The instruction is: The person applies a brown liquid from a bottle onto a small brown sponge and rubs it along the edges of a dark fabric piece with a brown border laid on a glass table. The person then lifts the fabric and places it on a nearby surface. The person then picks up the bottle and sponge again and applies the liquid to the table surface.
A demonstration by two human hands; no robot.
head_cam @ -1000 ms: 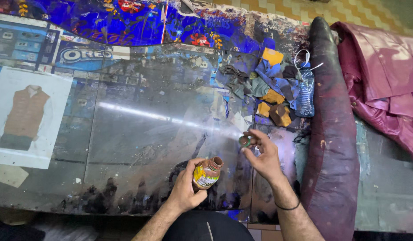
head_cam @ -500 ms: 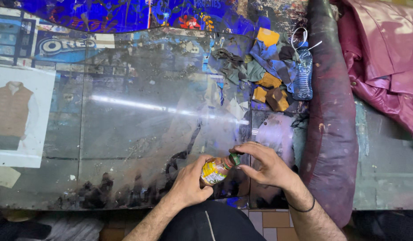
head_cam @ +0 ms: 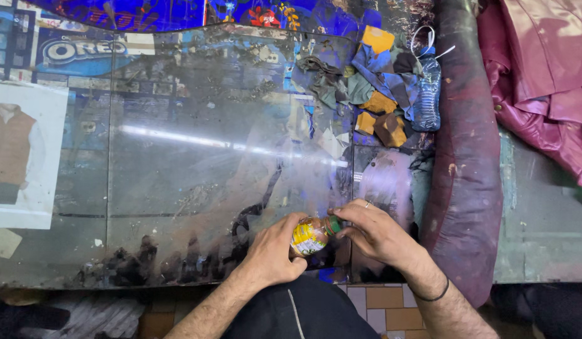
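Note:
My left hand [head_cam: 273, 252] wraps around a small brown bottle [head_cam: 308, 235] with a yellow label, lying sideways over the near edge of the glass-topped table [head_cam: 178, 163]. My right hand [head_cam: 372, 233] pinches the dark green cap [head_cam: 332, 225] at the bottle's neck with thumb and fingers. A ring shows on one right finger and a black band circles the right wrist. Most of the bottle is covered by my left fingers.
Stained foam pieces and rags [head_cam: 372, 94] and a clear plastic bottle [head_cam: 426, 94] lie at the table's far right. A dark padded roll [head_cam: 463, 157] runs along the right edge, with a maroon leather jacket [head_cam: 542, 81] beyond it. Printed sheets lie under the glass at left.
My right hand held the cap apart from the bottle a second ago; now it has come down onto the bottle's neck. Both hands moved closer to the table's near edge.

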